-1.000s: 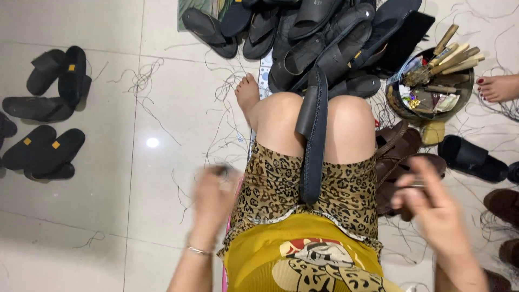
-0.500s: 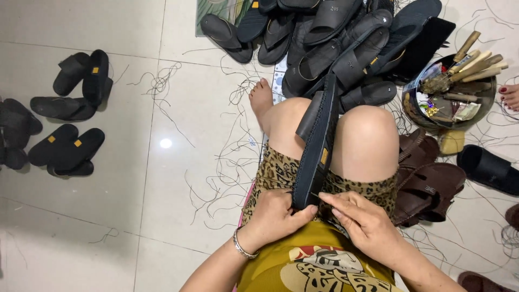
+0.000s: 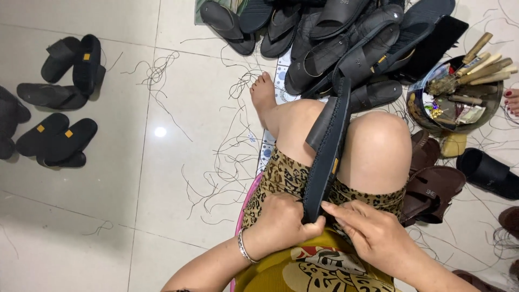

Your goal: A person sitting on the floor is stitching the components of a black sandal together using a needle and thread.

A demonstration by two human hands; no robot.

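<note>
The floor (image 3: 162,216) is pale glossy tile, strewn with loose dark threads (image 3: 227,157). The person sits with knees raised, and a black sandal (image 3: 327,151) stands on edge between the thighs, its heel end down at the lap and its toe end rising past the knees. The left hand (image 3: 281,224) is closed around the lower end of the sandal in a full grip. The right hand (image 3: 373,235) pinches the same end with thumb and fingertips, fingers partly open.

The sandal appears light, with a flexible rubber-like sole and a stitched rim; the lower end and the sole edges offer the firmest hold.

A heap of black sandals (image 3: 346,43) lies beyond the knees, a bowl of tools (image 3: 459,92) sits at the right, and brown sandals (image 3: 432,189) lie beside the right thigh. Paired sandals (image 3: 59,140) line the left edge of the floor. Open room lies to the left of the person.
</note>
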